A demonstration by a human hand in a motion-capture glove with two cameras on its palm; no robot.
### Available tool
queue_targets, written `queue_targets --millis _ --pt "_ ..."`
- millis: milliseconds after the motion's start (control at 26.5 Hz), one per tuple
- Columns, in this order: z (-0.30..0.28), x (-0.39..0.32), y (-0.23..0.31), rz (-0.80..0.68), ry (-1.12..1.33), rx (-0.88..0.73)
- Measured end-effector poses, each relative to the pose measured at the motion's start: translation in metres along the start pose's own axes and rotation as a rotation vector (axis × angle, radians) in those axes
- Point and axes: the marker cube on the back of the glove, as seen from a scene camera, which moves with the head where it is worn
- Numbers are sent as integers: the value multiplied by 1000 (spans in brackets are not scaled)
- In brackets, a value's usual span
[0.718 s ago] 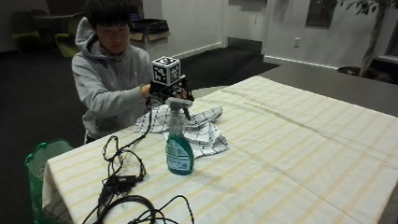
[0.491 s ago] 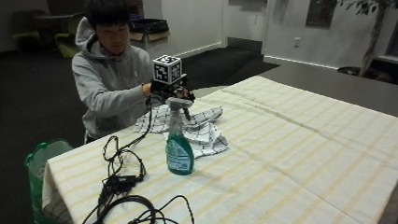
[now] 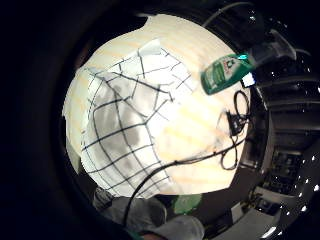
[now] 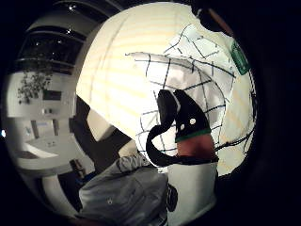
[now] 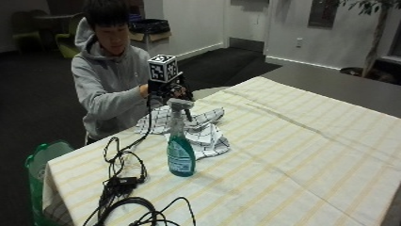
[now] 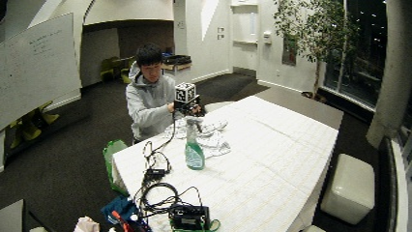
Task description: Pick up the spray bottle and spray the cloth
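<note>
Spray bottle (image 5: 180, 149) upright on striped tablecloth (image 5: 300, 155), just beside checked cloth (image 5: 191, 127). Judged part-full of teal liquid: rigid plastic, bottom-heavy, likely slick. Take hold at neck under trigger head. Your gloved right hand (image 5: 169, 89) hangs over cloth, behind and above bottle's head, apart from it. Finger state: cannot tell. Holding nothing visible.

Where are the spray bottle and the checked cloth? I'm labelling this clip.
spray bottle (image 5: 180, 157): outside view, on the label of its teal body, standing upright on the table.
checked cloth (image 5: 204, 135): outside view, on the crumpled fold just behind the bottle.
</note>
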Motion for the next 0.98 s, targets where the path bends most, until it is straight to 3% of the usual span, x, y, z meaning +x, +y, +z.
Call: queue_targets --millis 643,983 --pt "6 91 69 99 -4 144" --pt "3 157 59 191 -103 251"
